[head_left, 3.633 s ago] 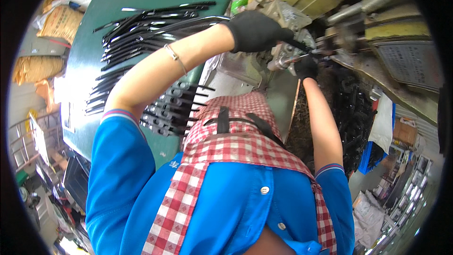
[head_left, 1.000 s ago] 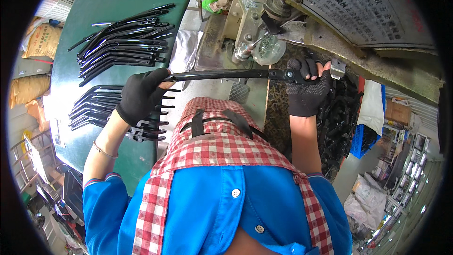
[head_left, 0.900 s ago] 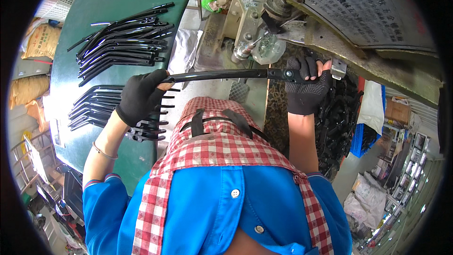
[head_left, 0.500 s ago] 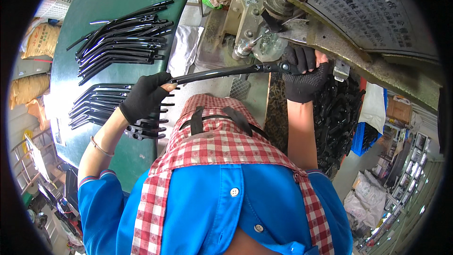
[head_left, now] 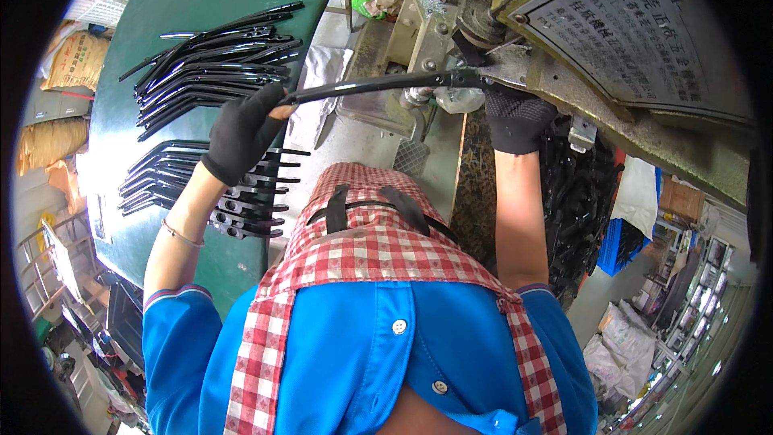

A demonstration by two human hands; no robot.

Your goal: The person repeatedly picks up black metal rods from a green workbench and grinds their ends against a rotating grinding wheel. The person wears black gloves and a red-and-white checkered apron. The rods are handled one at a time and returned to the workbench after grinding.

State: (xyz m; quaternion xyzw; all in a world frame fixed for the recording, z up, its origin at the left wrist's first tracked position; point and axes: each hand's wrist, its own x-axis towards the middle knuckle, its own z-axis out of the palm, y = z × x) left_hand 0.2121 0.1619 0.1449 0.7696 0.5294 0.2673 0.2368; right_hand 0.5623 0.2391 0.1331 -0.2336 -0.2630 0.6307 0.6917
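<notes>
A long black metal tube (head_left: 366,87) stretches between my two hands, roughly level. Its left end is in the closed fingers of my left hand (head_left: 245,133), which wears a black glove with bare fingertips. At the other end, my right hand (head_left: 519,121), gloved in black too, closes round the jointed end of the tube under the machine's edge. Some of its fingers are hidden there. That tube end lies close to the head of a green-grey press machine (head_left: 503,60). Just below it is a clear plastic dish (head_left: 459,99) with small parts.
On the left, a green table (head_left: 181,254) carries rows of bent black tubes (head_left: 193,89). Many black parts (head_left: 564,201) are heaped beside my right forearm. A blue crate (head_left: 620,238) stands further right. A metal foot pedal (head_left: 411,156) is below the machine.
Both hands have moved up and away from me with the tube. Its right end now reaches the machine head, and my right fingers have gone partly out of sight.
</notes>
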